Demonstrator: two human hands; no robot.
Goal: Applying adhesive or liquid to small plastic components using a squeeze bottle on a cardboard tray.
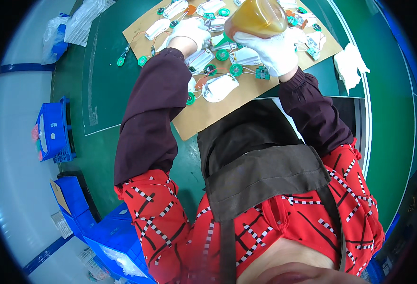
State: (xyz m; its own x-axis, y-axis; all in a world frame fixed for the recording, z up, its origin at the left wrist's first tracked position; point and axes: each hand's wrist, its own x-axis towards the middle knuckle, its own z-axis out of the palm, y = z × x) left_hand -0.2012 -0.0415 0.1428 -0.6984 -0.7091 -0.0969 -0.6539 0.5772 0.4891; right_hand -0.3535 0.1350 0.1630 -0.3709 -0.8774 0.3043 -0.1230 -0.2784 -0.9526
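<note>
My right hand [277,53], in a white glove, is closed around a rounded, clear squeeze bottle [260,20] of amber liquid. The bottle is tipped sideways, with a green tapered tip [226,39] toward the parts at its left. Also gloved in white, my left hand [189,32] rests among the parts with bent fingers; what they grip blends with the white pieces. Several white plastic housings [220,88] lie on a brown cardboard sheet [194,118]. Thin wires join green round discs [236,70] and small green circuit boards [263,73] around them.
The cardboard lies on a green table [106,85]. A crumpled white cloth [349,66] is at the table's right side. Blue bins [52,130] stand off to the left, and more blue boxes [116,236] are at lower left. Clear plastic bags [54,35] hang at upper left.
</note>
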